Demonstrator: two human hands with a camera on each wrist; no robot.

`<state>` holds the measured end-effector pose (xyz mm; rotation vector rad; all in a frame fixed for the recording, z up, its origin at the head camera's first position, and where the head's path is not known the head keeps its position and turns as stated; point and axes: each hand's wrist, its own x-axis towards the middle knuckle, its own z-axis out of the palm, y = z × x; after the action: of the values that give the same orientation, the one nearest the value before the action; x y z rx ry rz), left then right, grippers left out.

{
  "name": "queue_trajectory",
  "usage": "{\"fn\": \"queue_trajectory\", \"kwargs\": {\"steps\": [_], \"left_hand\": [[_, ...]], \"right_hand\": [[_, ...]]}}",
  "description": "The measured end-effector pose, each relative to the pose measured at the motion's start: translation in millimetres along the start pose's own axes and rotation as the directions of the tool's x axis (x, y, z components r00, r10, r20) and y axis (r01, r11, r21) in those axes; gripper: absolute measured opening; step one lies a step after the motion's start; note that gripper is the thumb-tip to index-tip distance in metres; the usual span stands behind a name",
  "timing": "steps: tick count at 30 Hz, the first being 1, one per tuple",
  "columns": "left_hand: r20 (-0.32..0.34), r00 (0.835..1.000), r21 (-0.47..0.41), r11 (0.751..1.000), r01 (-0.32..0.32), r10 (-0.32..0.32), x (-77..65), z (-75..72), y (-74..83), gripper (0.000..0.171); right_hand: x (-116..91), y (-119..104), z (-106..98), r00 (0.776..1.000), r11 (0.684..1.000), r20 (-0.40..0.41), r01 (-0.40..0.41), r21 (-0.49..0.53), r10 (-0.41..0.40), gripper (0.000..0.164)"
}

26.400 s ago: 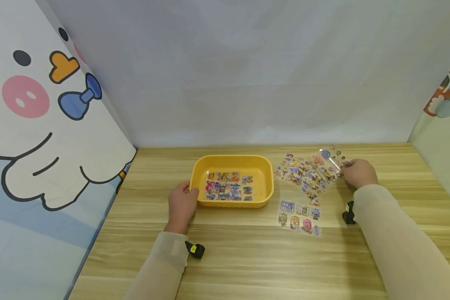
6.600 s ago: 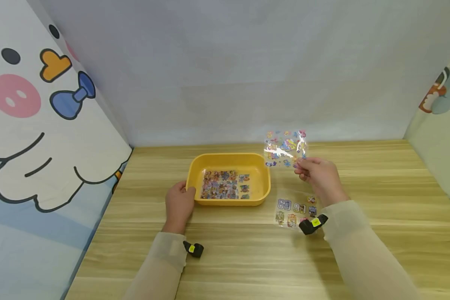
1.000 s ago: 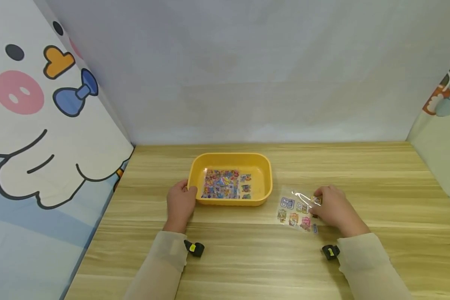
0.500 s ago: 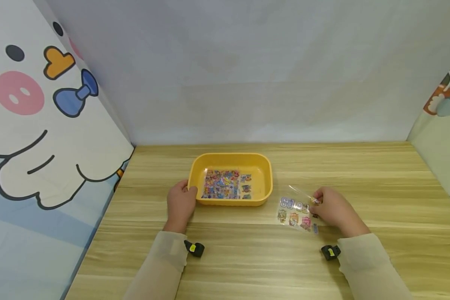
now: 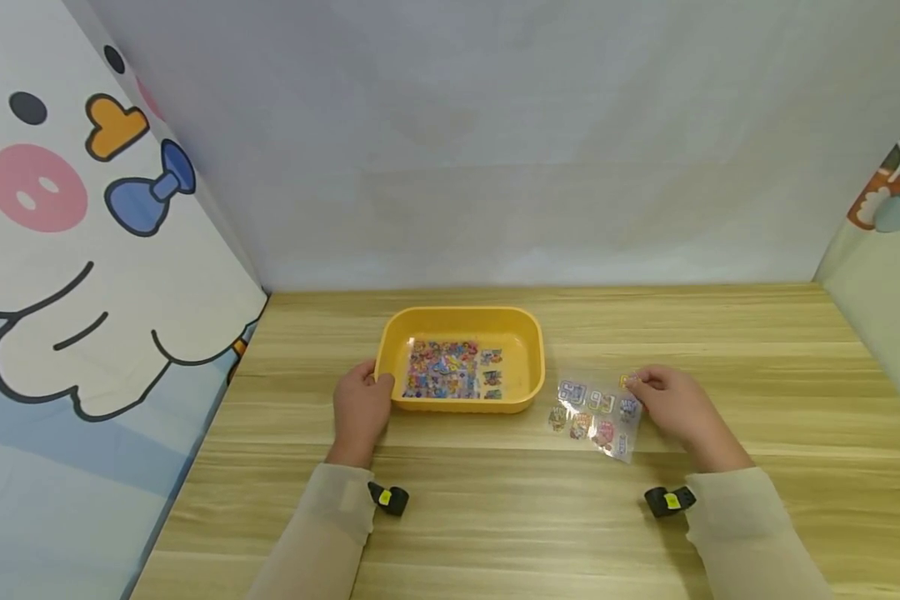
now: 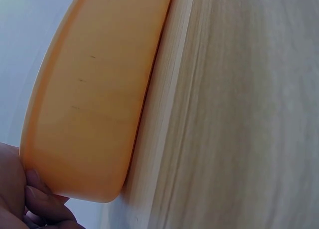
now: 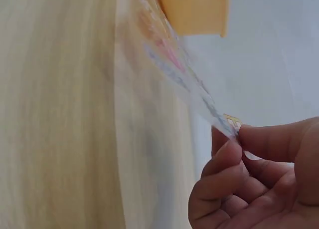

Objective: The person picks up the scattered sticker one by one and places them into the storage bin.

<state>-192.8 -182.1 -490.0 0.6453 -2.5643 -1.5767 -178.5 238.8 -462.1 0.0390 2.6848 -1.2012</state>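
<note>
My right hand (image 5: 678, 410) pinches a clear sticker sheet (image 5: 583, 425) by its upper right corner, between thumb and fingers. In the right wrist view the sheet (image 7: 172, 64) slants up off the wooden table, its edge held at the fingertips. A yellow plastic tray (image 5: 525, 358) stands to the left of the sheet. On its floor lies a pile of colourful sticker sheets (image 5: 442, 368). My left hand (image 5: 363, 410) grips the tray's left end; in the left wrist view the fingers (image 6: 45, 204) curl at the corner of the tray wall (image 6: 94, 109).
The wood-grain table (image 5: 495, 517) reaches back to a pale wall sheet (image 5: 570, 150). A cartoon-printed panel (image 5: 60, 317) borders the left side, and another printed panel (image 5: 888, 292) the right. A black wrist device (image 5: 671, 501) sits at my right sleeve.
The right hand has lifted the numbered sticker sheet off the table by its corner. Over the longer span, the sheets once lying at right have gone into the tray. The left hand stays put.
</note>
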Motion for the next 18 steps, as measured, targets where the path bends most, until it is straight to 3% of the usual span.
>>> {"fn": "queue_trajectory", "kwargs": {"steps": [6,18], "left_hand": [[-0.004,1.000,-0.001,1.000,-0.002,0.002,-1.6,-0.3,1.5,0.039],[-0.011,1.000,-0.008,1.000,-0.004,0.003,-2.5,-0.6,2.9,0.040]], "right_hand": [[-1.5,0.3,-2.8,0.997,0.986,0.007,-0.077,0.149,0.077,0.039],[-2.5,0.6,-8.9,0.997,0.962,0.036,-0.079,0.260,0.072,0.039]]}}
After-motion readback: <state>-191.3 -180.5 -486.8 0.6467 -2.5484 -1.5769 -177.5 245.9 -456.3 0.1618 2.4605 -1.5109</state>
